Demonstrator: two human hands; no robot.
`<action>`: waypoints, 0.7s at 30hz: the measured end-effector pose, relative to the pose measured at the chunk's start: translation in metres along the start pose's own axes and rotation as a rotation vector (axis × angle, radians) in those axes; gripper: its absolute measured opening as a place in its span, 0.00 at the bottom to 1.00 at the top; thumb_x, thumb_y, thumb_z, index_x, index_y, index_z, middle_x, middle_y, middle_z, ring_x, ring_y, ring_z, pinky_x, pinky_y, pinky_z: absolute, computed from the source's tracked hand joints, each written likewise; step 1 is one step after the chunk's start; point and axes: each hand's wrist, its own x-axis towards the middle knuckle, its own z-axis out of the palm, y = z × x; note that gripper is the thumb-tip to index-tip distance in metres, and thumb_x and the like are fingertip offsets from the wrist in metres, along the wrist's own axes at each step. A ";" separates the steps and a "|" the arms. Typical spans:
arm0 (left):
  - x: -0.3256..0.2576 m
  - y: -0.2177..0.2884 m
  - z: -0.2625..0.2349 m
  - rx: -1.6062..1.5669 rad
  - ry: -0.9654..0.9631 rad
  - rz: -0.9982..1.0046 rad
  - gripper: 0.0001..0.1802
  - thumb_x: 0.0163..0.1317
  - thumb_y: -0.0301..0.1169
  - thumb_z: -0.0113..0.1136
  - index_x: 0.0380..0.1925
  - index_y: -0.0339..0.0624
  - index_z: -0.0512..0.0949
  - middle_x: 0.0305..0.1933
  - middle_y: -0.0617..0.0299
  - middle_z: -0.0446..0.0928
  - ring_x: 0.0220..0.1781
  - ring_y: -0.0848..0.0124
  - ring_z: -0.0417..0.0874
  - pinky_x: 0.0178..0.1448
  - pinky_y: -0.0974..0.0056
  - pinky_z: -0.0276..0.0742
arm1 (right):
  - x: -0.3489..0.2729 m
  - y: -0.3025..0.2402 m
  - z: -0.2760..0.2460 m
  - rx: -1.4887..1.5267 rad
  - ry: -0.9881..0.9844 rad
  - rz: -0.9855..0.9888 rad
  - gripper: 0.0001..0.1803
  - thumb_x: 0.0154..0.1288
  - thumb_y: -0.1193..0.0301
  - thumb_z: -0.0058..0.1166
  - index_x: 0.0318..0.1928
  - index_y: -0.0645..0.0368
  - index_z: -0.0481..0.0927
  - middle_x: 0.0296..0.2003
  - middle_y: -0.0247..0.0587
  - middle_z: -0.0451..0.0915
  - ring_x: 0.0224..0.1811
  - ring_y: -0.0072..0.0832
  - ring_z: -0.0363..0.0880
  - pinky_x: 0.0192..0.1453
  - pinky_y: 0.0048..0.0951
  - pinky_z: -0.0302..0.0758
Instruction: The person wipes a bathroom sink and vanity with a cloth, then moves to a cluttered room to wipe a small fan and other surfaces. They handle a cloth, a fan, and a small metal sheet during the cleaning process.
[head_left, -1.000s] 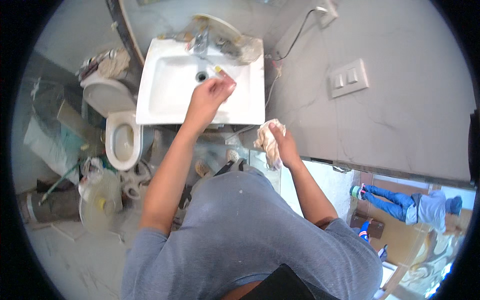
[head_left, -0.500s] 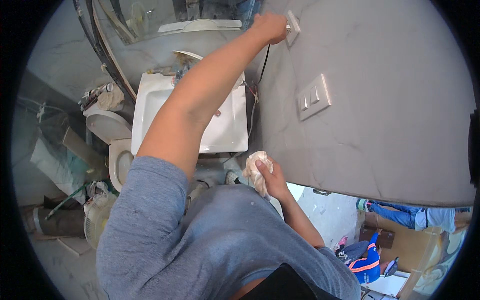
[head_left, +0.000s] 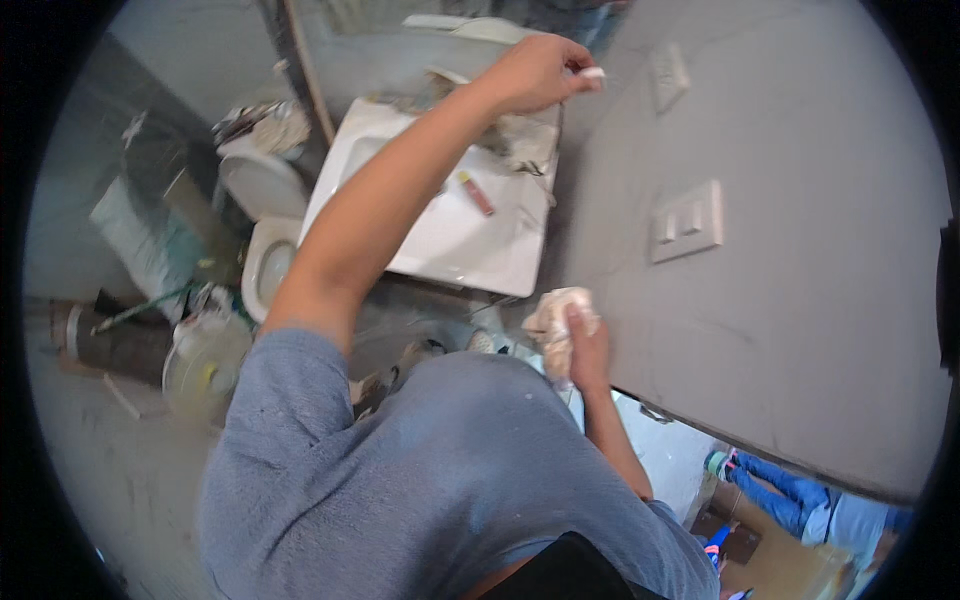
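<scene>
My left hand [head_left: 540, 75] reaches out above the far right of the white sink [head_left: 430, 250]. Its fingers pinch a small white piece [head_left: 592, 75], blurred, whose kind I cannot make out. A gap separates it from the white wall socket [head_left: 670, 77] on the grey marbled wall. Lower down, beside the wall, my right hand [head_left: 588, 350] closes around a crumpled beige rag [head_left: 560, 325]. A two-switch white plate [head_left: 688, 222] sits on the wall between both hands. A red tube with a yellow end [head_left: 476, 193] lies in the sink.
Left of the sink stands a toilet [head_left: 268, 265] with its lid up. A fan [head_left: 207, 370] and a white sack [head_left: 140, 235] are further left. Beyond the wall's lower edge, a person in blue trousers [head_left: 775, 490] is visible, along with part of another person's blue sleeve.
My left hand has drawn back from the wall socket, holding the small white piece. My right hand still grips the rag. The view has shifted, exposing the red tube in the sink.
</scene>
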 end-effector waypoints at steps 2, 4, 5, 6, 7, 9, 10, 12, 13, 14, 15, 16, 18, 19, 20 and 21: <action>-0.079 0.008 -0.009 -0.102 0.133 0.096 0.21 0.57 0.44 0.69 0.42 0.39 0.86 0.43 0.52 0.84 0.47 0.60 0.85 0.47 0.57 0.80 | -0.007 0.002 -0.003 -0.086 0.070 -0.108 0.22 0.74 0.57 0.54 0.50 0.67 0.81 0.44 0.45 0.83 0.46 0.29 0.80 0.53 0.34 0.76; -0.154 0.018 -0.006 -0.144 0.161 0.190 0.16 0.56 0.37 0.73 0.38 0.36 0.84 0.36 0.58 0.82 0.41 0.66 0.83 0.46 0.62 0.78 | -0.003 -0.019 0.006 -0.020 0.089 -0.377 0.21 0.73 0.59 0.54 0.51 0.67 0.79 0.50 0.48 0.80 0.51 0.31 0.78 0.54 0.35 0.75; -0.189 0.031 -0.003 -0.284 0.071 0.027 0.15 0.56 0.36 0.73 0.36 0.36 0.84 0.36 0.57 0.82 0.39 0.65 0.83 0.45 0.62 0.78 | -0.003 -0.034 0.016 0.073 0.080 -0.509 0.20 0.73 0.61 0.55 0.51 0.68 0.79 0.53 0.49 0.77 0.54 0.32 0.77 0.55 0.36 0.75; -0.218 0.037 0.008 -0.356 0.106 0.022 0.15 0.55 0.36 0.74 0.34 0.36 0.84 0.33 0.56 0.82 0.38 0.65 0.83 0.44 0.61 0.79 | -0.007 -0.046 0.027 0.128 0.016 -0.513 0.21 0.72 0.62 0.56 0.56 0.66 0.76 0.54 0.46 0.76 0.53 0.29 0.75 0.56 0.34 0.74; -0.238 0.038 0.020 -0.361 0.125 -0.004 0.14 0.53 0.36 0.74 0.33 0.37 0.85 0.32 0.56 0.82 0.37 0.64 0.84 0.43 0.61 0.79 | -0.009 -0.056 0.038 0.121 -0.077 -0.526 0.22 0.70 0.64 0.57 0.57 0.66 0.76 0.54 0.46 0.75 0.53 0.28 0.75 0.56 0.33 0.73; -0.272 0.050 0.023 -0.322 0.160 -0.098 0.14 0.49 0.35 0.74 0.34 0.39 0.86 0.32 0.54 0.82 0.36 0.60 0.84 0.43 0.59 0.79 | -0.006 -0.070 0.059 0.056 -0.316 -0.562 0.20 0.67 0.68 0.60 0.55 0.66 0.77 0.53 0.45 0.75 0.53 0.27 0.75 0.55 0.31 0.74; -0.284 0.048 0.028 -0.289 0.242 -0.130 0.14 0.48 0.34 0.74 0.34 0.40 0.86 0.32 0.54 0.82 0.35 0.60 0.84 0.42 0.59 0.79 | -0.001 -0.073 0.068 -0.005 -0.444 -0.596 0.18 0.65 0.70 0.61 0.52 0.67 0.78 0.52 0.46 0.76 0.53 0.27 0.76 0.54 0.30 0.75; -0.297 0.044 0.033 -0.267 0.339 -0.225 0.14 0.48 0.34 0.74 0.34 0.41 0.87 0.32 0.55 0.83 0.34 0.62 0.84 0.40 0.61 0.79 | 0.015 -0.054 0.059 -0.042 -0.586 -0.344 0.18 0.64 0.71 0.63 0.52 0.66 0.79 0.48 0.42 0.79 0.49 0.25 0.77 0.52 0.28 0.75; -0.307 0.038 0.029 -0.293 0.344 -0.279 0.14 0.47 0.34 0.75 0.34 0.40 0.87 0.31 0.55 0.83 0.33 0.63 0.84 0.40 0.62 0.79 | 0.011 -0.056 0.069 -0.069 -0.632 -0.218 0.19 0.63 0.71 0.64 0.52 0.66 0.79 0.46 0.40 0.80 0.47 0.24 0.78 0.51 0.27 0.75; -0.316 0.033 0.024 -0.323 0.346 -0.329 0.14 0.47 0.34 0.75 0.34 0.40 0.87 0.31 0.56 0.83 0.32 0.64 0.84 0.39 0.62 0.79 | 0.001 -0.061 0.080 0.021 -0.654 -0.174 0.18 0.64 0.70 0.65 0.51 0.65 0.80 0.41 0.36 0.82 0.43 0.22 0.79 0.49 0.26 0.75; -0.325 0.028 0.018 -0.376 0.305 -0.375 0.14 0.47 0.34 0.76 0.34 0.40 0.87 0.31 0.56 0.83 0.32 0.66 0.84 0.38 0.63 0.79 | -0.002 -0.060 0.089 0.023 -0.679 -0.145 0.17 0.65 0.70 0.65 0.50 0.65 0.80 0.41 0.36 0.82 0.43 0.22 0.78 0.49 0.26 0.75; -0.335 0.022 0.009 -0.432 0.259 -0.419 0.15 0.47 0.34 0.76 0.34 0.39 0.87 0.30 0.56 0.83 0.31 0.67 0.84 0.38 0.64 0.79 | -0.005 -0.056 0.097 0.026 -0.699 -0.114 0.17 0.65 0.69 0.65 0.50 0.65 0.80 0.42 0.36 0.82 0.43 0.21 0.78 0.49 0.26 0.75; -0.356 0.009 -0.020 -0.515 0.196 -0.451 0.17 0.47 0.38 0.79 0.34 0.38 0.88 0.30 0.59 0.85 0.31 0.73 0.82 0.38 0.67 0.78 | -0.013 -0.058 0.117 -0.073 -0.740 -0.115 0.15 0.67 0.69 0.64 0.49 0.65 0.80 0.44 0.36 0.82 0.45 0.22 0.78 0.52 0.27 0.75; -0.362 0.004 -0.034 -0.530 0.160 -0.461 0.18 0.48 0.38 0.79 0.35 0.39 0.88 0.31 0.60 0.85 0.31 0.74 0.82 0.38 0.67 0.78 | -0.018 -0.061 0.124 -0.077 -0.734 -0.104 0.15 0.67 0.68 0.63 0.49 0.65 0.80 0.45 0.37 0.82 0.46 0.23 0.78 0.53 0.27 0.74; -0.369 0.000 -0.051 -0.546 0.122 -0.471 0.18 0.49 0.39 0.79 0.36 0.40 0.88 0.31 0.61 0.85 0.32 0.75 0.82 0.38 0.67 0.78 | -0.025 -0.065 0.133 -0.080 -0.728 -0.092 0.15 0.67 0.68 0.63 0.49 0.65 0.80 0.46 0.39 0.82 0.47 0.24 0.79 0.55 0.28 0.74; -0.380 -0.007 -0.066 -0.558 0.096 -0.484 0.18 0.49 0.40 0.79 0.37 0.40 0.88 0.32 0.63 0.85 0.32 0.76 0.82 0.38 0.67 0.78 | -0.029 -0.069 0.142 -0.088 -0.733 -0.083 0.16 0.67 0.67 0.63 0.49 0.65 0.80 0.47 0.40 0.82 0.48 0.26 0.79 0.56 0.29 0.74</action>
